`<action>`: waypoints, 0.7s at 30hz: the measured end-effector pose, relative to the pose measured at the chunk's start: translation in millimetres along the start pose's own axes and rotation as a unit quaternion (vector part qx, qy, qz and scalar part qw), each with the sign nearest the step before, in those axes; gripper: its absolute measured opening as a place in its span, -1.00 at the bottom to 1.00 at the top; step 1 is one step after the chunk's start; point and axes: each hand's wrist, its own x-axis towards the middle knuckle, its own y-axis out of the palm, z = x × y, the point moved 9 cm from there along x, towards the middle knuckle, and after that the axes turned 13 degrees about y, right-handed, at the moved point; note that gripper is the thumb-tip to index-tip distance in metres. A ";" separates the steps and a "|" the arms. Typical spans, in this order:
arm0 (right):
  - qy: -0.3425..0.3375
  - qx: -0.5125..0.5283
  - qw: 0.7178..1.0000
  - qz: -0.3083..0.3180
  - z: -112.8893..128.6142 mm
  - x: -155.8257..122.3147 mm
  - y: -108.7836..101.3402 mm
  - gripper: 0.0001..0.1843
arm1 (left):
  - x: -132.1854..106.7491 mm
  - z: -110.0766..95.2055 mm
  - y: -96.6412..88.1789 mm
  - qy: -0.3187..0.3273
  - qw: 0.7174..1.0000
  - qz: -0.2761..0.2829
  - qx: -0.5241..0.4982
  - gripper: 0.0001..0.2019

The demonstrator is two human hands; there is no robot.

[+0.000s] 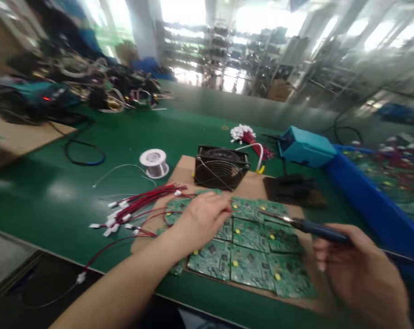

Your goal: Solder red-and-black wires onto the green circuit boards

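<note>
My right hand (359,262) grips a soldering iron (319,230) by its dark handle, its metal tip pointing left over the upper row of green circuit boards (249,265). Over the same boards lies my left hand (207,214), fingers bent and pinched together near a board in the upper row. A bit of red wire seems to show at its fingertips, though blur and the hand hide most of it. Left of this hand, red and black wires (148,201) with white connectors spread across the brown board (182,169) and the green table.
A black fan (222,168) stands behind the boards, with a solder spool (154,163) to its left. Farther right are a bundle of white-tipped wires (244,133), a teal soldering station (306,146), a dark iron stand (292,188) and a blue bin (360,196) of boards.
</note>
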 end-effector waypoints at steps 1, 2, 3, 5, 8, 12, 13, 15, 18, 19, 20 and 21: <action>0.002 0.001 1.000 -0.007 3.1 -5.4 -2.0 -0.71 | -0.4 1.5 0.6 0.000 1.000 -0.003 -0.012 -0.91; 0.003 0.005 1.000 -0.008 4.7 -7.8 0.2 -0.71 | -0.7 2.3 1.8 -0.001 1.000 0.001 -0.020 -0.90; -0.004 0.011 1.000 -0.005 6.1 -8.1 4.6 -0.71 | -1.1 2.9 3.2 -0.006 1.000 0.007 -0.023 -0.90; -0.014 0.008 1.000 0.003 6.2 -6.1 14.6 -0.74 | -1.7 2.8 6.5 -0.018 0.999 0.024 -0.025 -0.88; -0.026 0.005 1.000 0.015 5.5 -5.2 21.9 -0.74 | -1.5 1.4 10.8 -0.032 0.998 0.038 -0.032 -0.88; -0.002 0.002 1.000 0.027 1.4 -7.6 21.3 -0.72 | -2.4 3.2 16.8 -0.049 0.996 0.039 -0.060 -0.90; 0.008 0.001 1.000 0.028 -0.1 -8.0 21.1 -0.72 | -2.9 4.4 18.4 -0.056 0.996 0.040 -0.065 -0.90; 0.029 -0.002 0.999 0.027 -3.5 -8.1 21.4 -0.73 | -4.0 6.8 21.1 -0.071 0.994 0.044 -0.068 -0.89; 0.047 -0.002 0.998 0.031 -7.7 -7.5 22.7 -0.75 | -4.8 9.2 23.8 -0.090 0.993 0.053 -0.059 -0.88; 0.050 -0.001 0.998 0.034 -8.7 -7.4 23.0 -0.76 | -4.7 9.6 24.3 -0.095 0.992 0.054 -0.056 -0.88; 0.051 0.000 0.998 0.037 -9.5 -7.3 23.1 -0.76 | -4.5 9.6 24.6 -0.097 0.992 0.055 -0.054 -0.88; 0.052 0.000 0.998 0.041 -10.3 -7.3 23.1 -0.76 | -4.3 9.5 24.9 -0.098 0.992 0.056 -0.053 -0.88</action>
